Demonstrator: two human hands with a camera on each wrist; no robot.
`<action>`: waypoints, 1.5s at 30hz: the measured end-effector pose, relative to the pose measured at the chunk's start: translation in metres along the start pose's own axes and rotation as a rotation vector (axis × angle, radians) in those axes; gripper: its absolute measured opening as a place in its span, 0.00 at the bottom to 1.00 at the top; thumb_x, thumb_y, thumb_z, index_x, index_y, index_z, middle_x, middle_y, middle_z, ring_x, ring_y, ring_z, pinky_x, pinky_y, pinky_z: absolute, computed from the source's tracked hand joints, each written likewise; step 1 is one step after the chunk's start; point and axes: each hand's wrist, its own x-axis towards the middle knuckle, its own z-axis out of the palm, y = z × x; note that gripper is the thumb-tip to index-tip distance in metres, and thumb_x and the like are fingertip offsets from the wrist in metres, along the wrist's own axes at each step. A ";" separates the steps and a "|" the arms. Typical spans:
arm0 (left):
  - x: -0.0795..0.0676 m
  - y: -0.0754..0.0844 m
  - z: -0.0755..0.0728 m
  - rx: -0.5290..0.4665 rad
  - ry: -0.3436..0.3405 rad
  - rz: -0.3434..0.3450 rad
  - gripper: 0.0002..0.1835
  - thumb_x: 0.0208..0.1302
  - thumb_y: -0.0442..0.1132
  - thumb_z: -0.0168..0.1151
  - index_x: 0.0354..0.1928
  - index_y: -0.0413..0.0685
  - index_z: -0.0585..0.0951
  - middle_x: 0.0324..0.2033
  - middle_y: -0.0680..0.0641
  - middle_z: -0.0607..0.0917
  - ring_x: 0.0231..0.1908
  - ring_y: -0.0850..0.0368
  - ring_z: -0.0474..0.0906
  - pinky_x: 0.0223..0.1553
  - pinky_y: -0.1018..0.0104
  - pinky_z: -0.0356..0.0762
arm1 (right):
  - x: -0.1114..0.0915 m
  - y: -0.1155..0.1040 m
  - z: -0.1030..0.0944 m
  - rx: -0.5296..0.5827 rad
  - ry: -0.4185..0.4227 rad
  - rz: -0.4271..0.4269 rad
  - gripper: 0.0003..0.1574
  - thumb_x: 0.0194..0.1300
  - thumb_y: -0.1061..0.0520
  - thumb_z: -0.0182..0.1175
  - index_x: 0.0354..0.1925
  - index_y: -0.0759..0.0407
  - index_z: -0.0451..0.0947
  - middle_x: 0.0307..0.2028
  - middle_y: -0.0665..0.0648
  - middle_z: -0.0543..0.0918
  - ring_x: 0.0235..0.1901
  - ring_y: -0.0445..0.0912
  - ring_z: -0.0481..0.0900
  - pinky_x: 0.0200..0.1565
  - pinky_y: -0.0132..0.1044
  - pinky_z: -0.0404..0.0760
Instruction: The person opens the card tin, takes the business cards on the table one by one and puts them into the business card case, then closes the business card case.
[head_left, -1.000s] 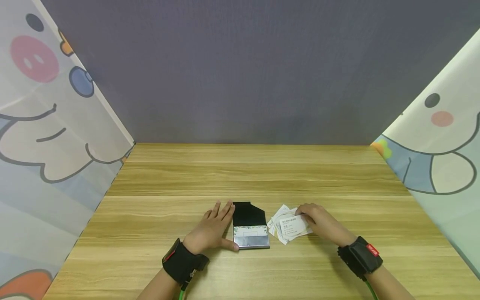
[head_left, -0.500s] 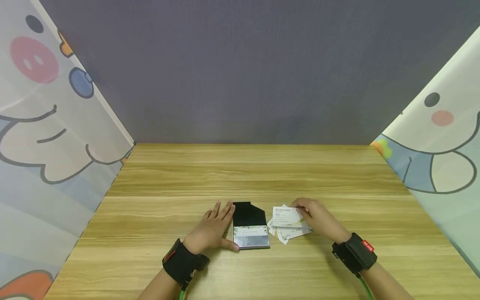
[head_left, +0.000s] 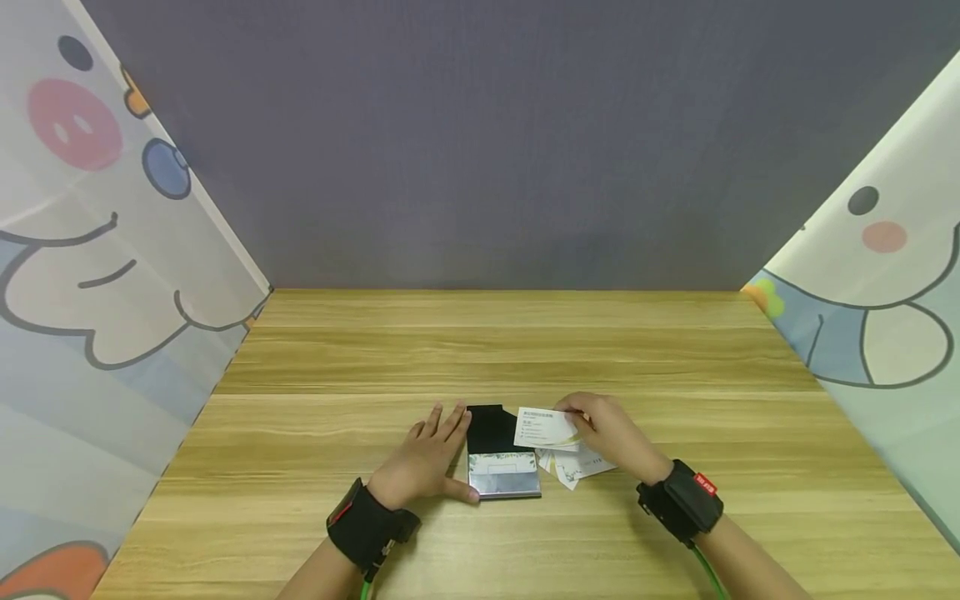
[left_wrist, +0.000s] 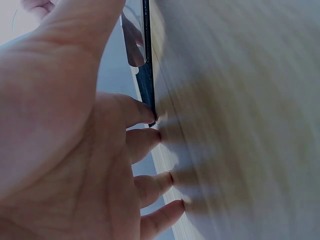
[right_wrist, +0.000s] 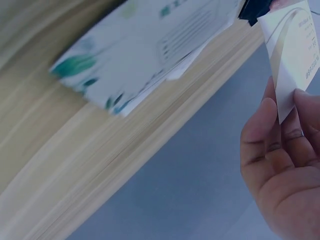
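My right hand (head_left: 611,433) pinches a white business card (head_left: 546,427) by its right end, between thumb and fingers; the right wrist view shows this card (right_wrist: 295,55) raised off the table. It overlaps the black lid of an open card case (head_left: 491,429). In the case's silvery lower half (head_left: 504,482) lies a card with a leafy border (head_left: 501,462). My left hand (head_left: 420,467) rests flat with spread fingers along the case's left side, index finger and thumb touching its edge. Under the held card, several loose cards (head_left: 588,463) lie fanned on the table.
The wood-grain table (head_left: 360,350) reaches back to a dark grey panel (head_left: 480,150). Cartoon-printed sheets (head_left: 135,308) flank it left and right. Both wrists wear black straps (head_left: 678,500) with green cables.
My right hand has lifted the top card from the loose pile and carried it left, until it overlaps the case's lid. The left hand has stayed in place.
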 end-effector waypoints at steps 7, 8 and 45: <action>0.000 0.001 0.000 -0.003 -0.015 -0.008 0.60 0.40 0.69 0.60 0.69 0.37 0.50 0.70 0.36 0.50 0.66 0.32 0.41 0.61 0.37 0.54 | 0.006 -0.011 0.007 0.016 -0.040 -0.006 0.11 0.58 0.69 0.56 0.37 0.57 0.80 0.36 0.55 0.84 0.30 0.40 0.75 0.27 0.36 0.77; 0.000 0.001 0.000 -0.003 -0.015 -0.009 0.60 0.40 0.69 0.60 0.69 0.37 0.50 0.70 0.36 0.50 0.66 0.32 0.41 0.61 0.37 0.54 | 0.008 -0.013 0.008 0.019 -0.045 -0.008 0.11 0.59 0.68 0.56 0.37 0.57 0.80 0.36 0.55 0.84 0.29 0.40 0.74 0.27 0.36 0.76; 0.003 -0.001 0.003 0.004 0.014 0.002 0.60 0.40 0.69 0.60 0.69 0.37 0.51 0.69 0.36 0.51 0.65 0.32 0.43 0.60 0.37 0.56 | 0.019 -0.029 0.044 0.052 -0.137 -0.082 0.12 0.57 0.69 0.56 0.37 0.57 0.80 0.34 0.53 0.84 0.29 0.37 0.75 0.29 0.35 0.78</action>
